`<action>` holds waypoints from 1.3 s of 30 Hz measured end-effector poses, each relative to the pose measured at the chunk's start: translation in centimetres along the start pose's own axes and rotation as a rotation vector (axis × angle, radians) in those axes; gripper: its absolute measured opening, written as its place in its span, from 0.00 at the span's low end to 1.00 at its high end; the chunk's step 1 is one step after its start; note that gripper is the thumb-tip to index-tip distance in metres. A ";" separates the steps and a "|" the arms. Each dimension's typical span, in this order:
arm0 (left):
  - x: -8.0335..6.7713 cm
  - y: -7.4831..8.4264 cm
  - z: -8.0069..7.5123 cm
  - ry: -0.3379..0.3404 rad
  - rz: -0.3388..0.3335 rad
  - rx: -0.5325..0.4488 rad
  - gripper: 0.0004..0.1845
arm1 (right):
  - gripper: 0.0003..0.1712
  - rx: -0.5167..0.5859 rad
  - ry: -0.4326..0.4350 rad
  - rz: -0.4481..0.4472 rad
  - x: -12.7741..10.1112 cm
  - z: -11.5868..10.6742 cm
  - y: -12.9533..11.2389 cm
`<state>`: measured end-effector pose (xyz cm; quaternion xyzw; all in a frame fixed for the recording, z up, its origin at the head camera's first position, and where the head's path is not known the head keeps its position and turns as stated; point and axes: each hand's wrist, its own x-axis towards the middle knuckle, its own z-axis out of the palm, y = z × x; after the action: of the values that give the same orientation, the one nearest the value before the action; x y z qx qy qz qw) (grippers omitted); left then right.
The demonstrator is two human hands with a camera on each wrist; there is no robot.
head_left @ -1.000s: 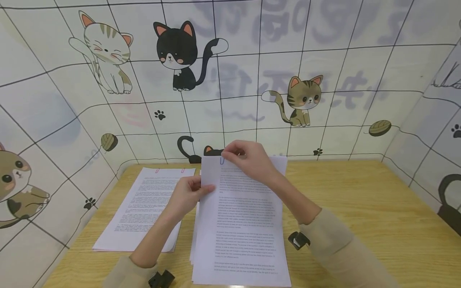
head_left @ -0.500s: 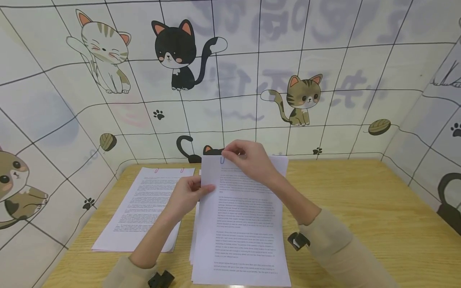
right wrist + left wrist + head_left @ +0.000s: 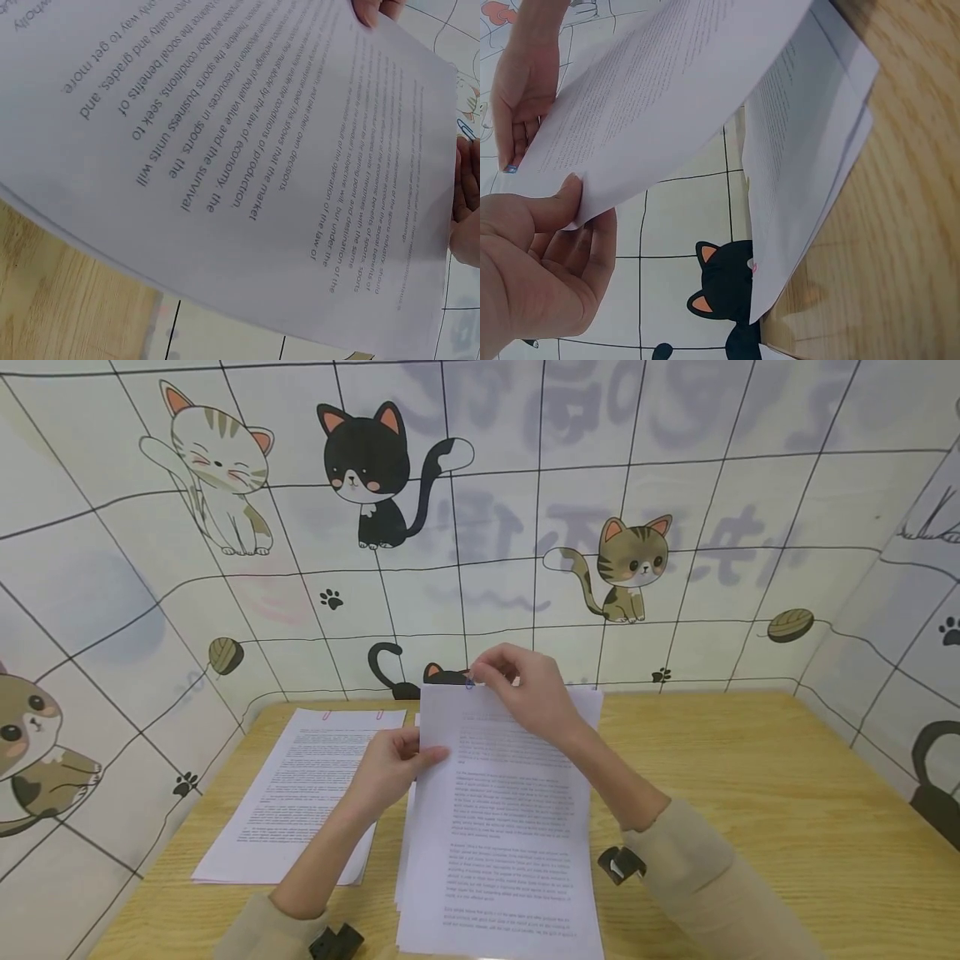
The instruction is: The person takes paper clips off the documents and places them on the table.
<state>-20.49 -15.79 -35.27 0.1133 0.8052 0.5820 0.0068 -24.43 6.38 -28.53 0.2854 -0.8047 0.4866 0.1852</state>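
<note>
In the head view my left hand holds a few printed sheets by their left edge, thumb in front and fingers behind. The sheets stand raised, with their top edge toward the wall. At that top edge, left of its middle, my right hand pinches a blue paper clip between thumb and fingertips. The left wrist view shows the same clip at the tips of the right fingers, right by the paper's corner area. More pages lie beneath the lifted sheets.
A second stack of printed paper lies on the left of the wooden table, with two pink paper clips on its top edge. A wall covering with cartoon cats rises behind the table.
The blue paper clip has gone up from the front of the sheets to their top edge, pinched in my right hand, which has risen slightly. My left hand keeps its hold.
</note>
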 end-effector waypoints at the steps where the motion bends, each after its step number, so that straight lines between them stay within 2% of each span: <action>1: 0.0 -0.1 0.0 0.000 0.000 0.003 0.11 | 0.06 0.008 0.011 -0.005 0.0 -0.1 0.1; 9: -0.1 -0.1 -0.1 0.013 -0.038 -0.007 0.10 | 0.07 0.037 0.000 0.026 -0.1 -0.7 0.6; 16: -0.1 -0.2 -0.1 0.018 -0.034 0.002 0.11 | 0.05 0.049 0.008 0.002 -0.4 -1.7 0.7; 27: -0.1 0.2 0.0 0.009 -0.044 0.001 0.11 | 0.04 0.033 0.027 -0.025 -1.2 -3.9 1.4; 39: 0.1 -0.1 -0.2 -0.011 -0.045 -0.044 0.12 | 0.03 -0.021 0.000 0.004 -3.2 -6.6 1.4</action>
<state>-20.68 -16.00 -35.32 0.0982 0.7945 0.5987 0.0265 -22.70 13.60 -28.31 0.2818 -0.8103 0.4787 0.1870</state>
